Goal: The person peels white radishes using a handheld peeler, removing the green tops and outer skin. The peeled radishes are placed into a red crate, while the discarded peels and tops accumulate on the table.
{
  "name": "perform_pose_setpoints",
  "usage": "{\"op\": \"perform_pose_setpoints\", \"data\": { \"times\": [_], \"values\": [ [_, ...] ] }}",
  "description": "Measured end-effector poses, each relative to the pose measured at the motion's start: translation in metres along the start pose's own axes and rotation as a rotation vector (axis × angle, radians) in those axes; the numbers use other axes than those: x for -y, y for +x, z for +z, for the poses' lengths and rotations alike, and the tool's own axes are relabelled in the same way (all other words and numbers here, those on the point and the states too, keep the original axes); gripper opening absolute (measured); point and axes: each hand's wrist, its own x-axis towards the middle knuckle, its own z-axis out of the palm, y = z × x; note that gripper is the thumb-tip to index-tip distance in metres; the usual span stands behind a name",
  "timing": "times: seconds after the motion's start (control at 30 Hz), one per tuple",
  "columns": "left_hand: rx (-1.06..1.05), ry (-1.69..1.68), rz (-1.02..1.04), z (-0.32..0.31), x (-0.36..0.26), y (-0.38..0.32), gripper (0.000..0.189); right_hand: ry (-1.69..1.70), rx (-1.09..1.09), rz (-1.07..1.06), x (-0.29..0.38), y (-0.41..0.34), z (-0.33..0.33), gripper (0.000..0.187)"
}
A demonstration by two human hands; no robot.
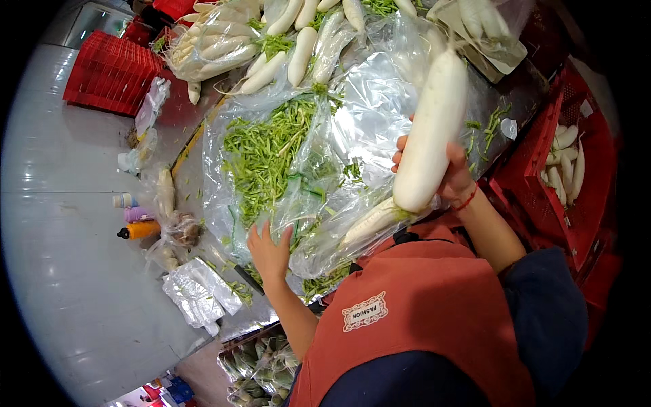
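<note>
A large white daikon radish (pixel 432 132) is gripped in my right hand (pixel 457 175), its trimmed green crown pointing down toward me and its root tip away. Fingers spread and holding nothing, my left hand (pixel 269 249) is over the near edge of a clear plastic bag. Chopped green stems (pixel 264 152) lie heaped on this plastic. Another daikon (pixel 370 221), wrapped in clear plastic, rests just below the held one. Shiny clear plastic sheeting (pixel 376 102) covers the middle of the work surface.
More daikons (pixel 302 56) are piled at the far side, several bagged (pixel 213 46). A red crate (pixel 585 168) with small daikons stands at right; stacked red baskets (pixel 112 74) are at upper left. Bottles (pixel 140 230) and folded plastic bags (pixel 196 292) lie at left.
</note>
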Motion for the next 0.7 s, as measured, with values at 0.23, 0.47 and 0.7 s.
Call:
{"op": "perform_pose_setpoints", "data": {
  "times": [0.23,0.47,0.7],
  "values": [
    [0.639,-0.924,-0.5,0.0,-0.029,-0.047,0.044,-1.423,0.591,0.216,-0.014,0.007,0.02,0.06],
    [0.518,-1.602,-0.835,-0.041,-0.056,-0.047,0.025,-1.577,0.979,0.586,-0.096,0.033,-0.025,0.059],
    [0.556,-1.436,-0.725,-0.064,-0.054,-0.042,0.024,-1.439,0.942,1.036,-0.11,0.086,-0.061,0.062]
  ]
}}
